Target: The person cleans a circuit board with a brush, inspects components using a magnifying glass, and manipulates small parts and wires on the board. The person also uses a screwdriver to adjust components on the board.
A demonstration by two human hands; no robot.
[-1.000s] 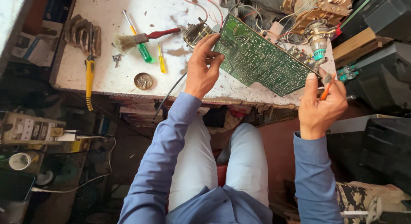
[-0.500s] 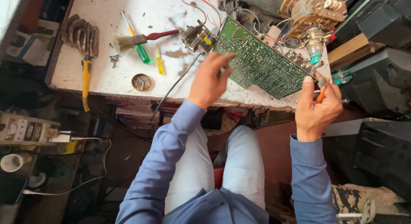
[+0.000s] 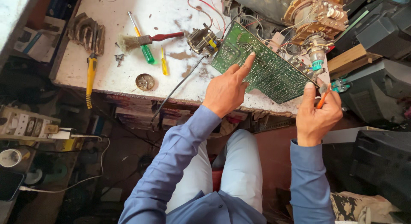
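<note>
Stained white worktop (image 3: 107, 78) carries the green circuit board (image 3: 261, 65), tilted at its near right edge. Left hand (image 3: 227, 89), earlier gripping the board's edge, now has its grip apart, forefinger pointing onto the solder side; right hand (image 3: 319, 112) stays closed on an orange-handled tool (image 3: 322, 97).

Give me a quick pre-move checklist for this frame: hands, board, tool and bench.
1. Left hand on the green circuit board, index fingertip touching its solder side: ok.
2. Right hand holds the orange-handled tool: ok; its tip is hidden, cannot tell.
3. Board supported: it lies tilted on the workbench edge, wires still attached: cannot tell if stable.
4. Spare screwdrivers within reach, green screwdriver and yellow screwdriver: ok.
5. Black cable hangs over the bench edge near the left hand: not ok.
</note>
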